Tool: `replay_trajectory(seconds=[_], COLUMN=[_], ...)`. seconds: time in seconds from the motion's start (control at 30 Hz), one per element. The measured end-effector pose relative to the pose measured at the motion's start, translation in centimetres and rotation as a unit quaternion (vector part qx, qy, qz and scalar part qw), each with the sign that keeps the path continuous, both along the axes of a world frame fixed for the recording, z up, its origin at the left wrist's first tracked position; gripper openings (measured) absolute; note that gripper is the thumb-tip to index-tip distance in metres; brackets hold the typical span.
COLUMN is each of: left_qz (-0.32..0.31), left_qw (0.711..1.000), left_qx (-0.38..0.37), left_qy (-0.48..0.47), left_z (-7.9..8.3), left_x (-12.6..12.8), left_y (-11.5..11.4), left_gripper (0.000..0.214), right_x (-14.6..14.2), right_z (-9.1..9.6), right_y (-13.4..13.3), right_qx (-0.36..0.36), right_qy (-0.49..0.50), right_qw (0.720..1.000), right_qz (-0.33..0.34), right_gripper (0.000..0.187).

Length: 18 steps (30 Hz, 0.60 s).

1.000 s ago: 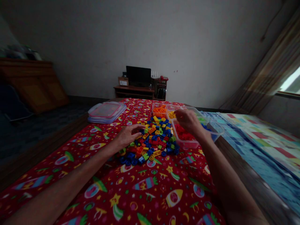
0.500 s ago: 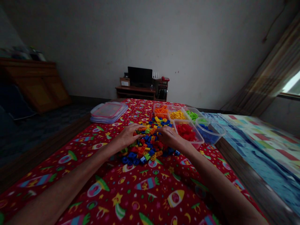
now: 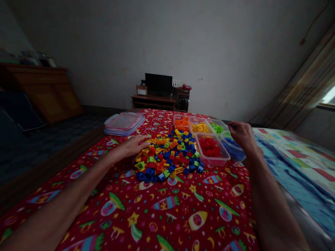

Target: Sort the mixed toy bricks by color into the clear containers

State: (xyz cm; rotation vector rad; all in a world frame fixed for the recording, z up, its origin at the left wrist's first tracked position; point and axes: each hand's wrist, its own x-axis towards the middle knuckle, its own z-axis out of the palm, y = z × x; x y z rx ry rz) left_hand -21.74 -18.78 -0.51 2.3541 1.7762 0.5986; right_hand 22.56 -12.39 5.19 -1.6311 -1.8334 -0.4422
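A mixed pile of toy building bricks in red, yellow, orange, green and blue lies on the red patterned cloth. At the pile's left edge rests my left hand, fingers stretched out and apart, with nothing visible in them. My right hand is raised over the round clear tub of blue bricks. Its fingers are pinched on a small blue brick, mostly hidden by the fingertips. Beside the tub stands a clear box of red bricks.
Behind the red box stand clear containers of orange bricks, yellow bricks and green bricks. Stacked plastic lids lie at the far left of the cloth. A bed with a patchwork cover borders the right side.
My right hand has left the pile and moved right, up over the round tub, with a blue brick in its fingers. My left hand has drawn back slightly to the left.
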Motion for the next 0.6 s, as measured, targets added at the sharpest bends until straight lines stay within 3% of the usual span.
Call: replay_trajectory(seconds=[0.13, 0.27, 0.33, 0.43, 0.53, 0.6], left_qz=[0.026, 0.039, 0.068, 0.113, 0.146, 0.16], left_qw=[0.999, 0.998, 0.996, 0.99, 0.98, 0.973], left_qx=[-0.032, -0.045, -0.021, 0.038, 0.113, 0.139], left_qy=[-0.001, -0.028, -0.052, -0.07, -0.077, -0.088], left_z=[-0.7, -1.4, -1.7, -2.1, -2.9, -3.7], left_x=[-0.5, 0.0, 0.5, 0.8, 0.1, -0.7], left_y=[0.1, -0.2, -0.2, 0.1, 0.8, 1.2], left_gripper=[0.081, 0.074, 0.065, 0.059, 0.057, 0.057], right_x=[1.7, 0.0, -2.5, -8.4, -15.0, -18.5], right_z=[-1.0, -0.8, -0.5, -0.6, -2.4, -4.3], right_y=[0.7, 0.6, -0.3, -3.0, -7.4, -10.3], right_qx=[-0.039, 0.002, 0.028, 0.012, -0.031, -0.008], right_qy=[0.004, -0.006, -0.017, -0.056, -0.126, -0.182], right_qw=[0.999, 1.0, 0.998, 0.977, 0.912, 0.862], right_qz=[-0.037, -0.009, 0.051, 0.206, 0.389, 0.473], right_gripper=[0.031, 0.03, 0.029, 0.028, 0.028, 0.038])
